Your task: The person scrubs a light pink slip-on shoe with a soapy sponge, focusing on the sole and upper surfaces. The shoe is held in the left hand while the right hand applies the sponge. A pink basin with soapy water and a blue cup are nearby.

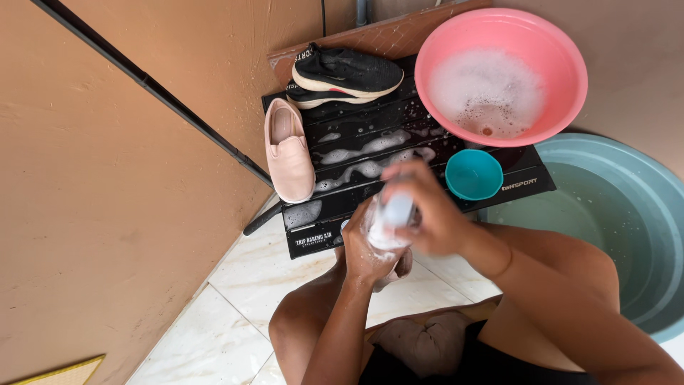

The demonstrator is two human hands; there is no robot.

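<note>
Seen from above, a person crouches on a pale tiled floor (242, 278) beside a low black slatted worktop (370, 146). The left hand (367, 246) is curled closed around a pale, soapy shoe (388, 239), gripping it from below. The right hand (427, 207) is closed over a blurred, light-coloured object, likely a brush (397, 208), pressed against the top of that shoe. Foam coats the shoe and the fingers; motion blur hides finer detail. The shoe is held in the air just in front of the worktop's near edge, above the person's knees.

On the worktop, streaked with suds, a pale pink slip-on shoe (287, 151) lies along the left edge, and a pair of black sneakers (345, 75) is stacked at the far end. A pink basin (563, 78) of foamy water overhangs the far right corner, with a small teal bowl (474, 175) near the hands. A large grey-green tub (627, 214) stands to the right. A tan wall (107, 178) closes in on the left.
</note>
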